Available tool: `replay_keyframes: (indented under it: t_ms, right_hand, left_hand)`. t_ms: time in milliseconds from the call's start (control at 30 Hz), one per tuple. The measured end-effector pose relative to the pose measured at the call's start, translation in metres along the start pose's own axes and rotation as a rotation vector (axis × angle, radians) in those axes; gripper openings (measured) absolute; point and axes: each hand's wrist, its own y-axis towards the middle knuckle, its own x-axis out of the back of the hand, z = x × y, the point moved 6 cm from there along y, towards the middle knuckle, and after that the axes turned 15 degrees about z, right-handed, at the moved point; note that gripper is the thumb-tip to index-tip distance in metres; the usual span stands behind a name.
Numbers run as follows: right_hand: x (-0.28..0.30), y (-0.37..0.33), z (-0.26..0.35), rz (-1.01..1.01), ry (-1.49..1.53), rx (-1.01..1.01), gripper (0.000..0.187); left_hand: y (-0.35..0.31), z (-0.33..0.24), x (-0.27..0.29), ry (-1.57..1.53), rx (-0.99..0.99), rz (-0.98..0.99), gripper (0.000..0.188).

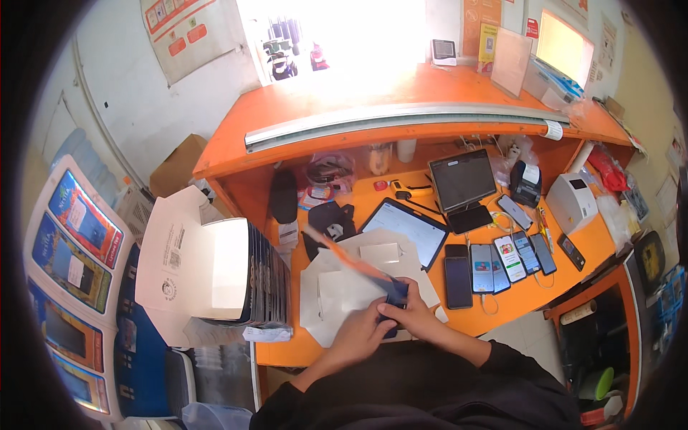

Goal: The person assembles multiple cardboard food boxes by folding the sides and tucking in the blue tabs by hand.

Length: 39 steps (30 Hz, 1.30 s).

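Close to the counter's front edge, my left hand [358, 331] and my right hand [419, 315] are closed together round a small dark blue piece [395, 291]. From it a long thin orange, white and dark strip [350, 259] slants up to the left, blurred by motion; its kind I cannot make out. My fingers cover much of the blue piece. Beneath them lies an opened-out white carton sheet [333, 297] with angled corners. A tablet [408, 228] with a lit screen lies just beyond the sheet.
Several phones [509, 258] lie in a row on the right of the orange counter [287, 352], by a dark monitor [462, 180] and a white printer [571, 203]. A yellow-black tool [410, 189] sits behind the tablet. At left stands an open white box [215, 276] beside stacked dark packs.
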Motion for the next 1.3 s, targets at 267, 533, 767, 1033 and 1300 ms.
replay_keyframes:
  t_ms: [267,533,767,1033,1300]
  right_hand:
    - [0.029,-0.010,0.038,0.351,-0.266,0.079,0.079]
    - [0.041,-0.031,0.024,0.313,-0.041,-0.190,0.077]
    - [0.042,-0.042,0.000,0.247,-0.057,-0.213,0.077]
    - [0.033,-0.042,0.012,0.421,-0.305,0.086,0.081]
    - [0.025,-0.052,0.016,0.399,-0.331,-0.086,0.082]
  left_hand:
    - [-0.041,-0.001,0.106,0.668,-0.009,-0.906,0.034]
    - [-0.044,0.029,0.080,0.263,0.206,-0.689,0.021]
    - [-0.039,0.030,0.040,0.330,0.188,-0.382,0.018]
    - [-0.049,0.017,0.063,-0.071,0.128,-0.416,0.015]
    - [-0.047,0.034,0.038,0.521,0.197,-0.311,0.022]
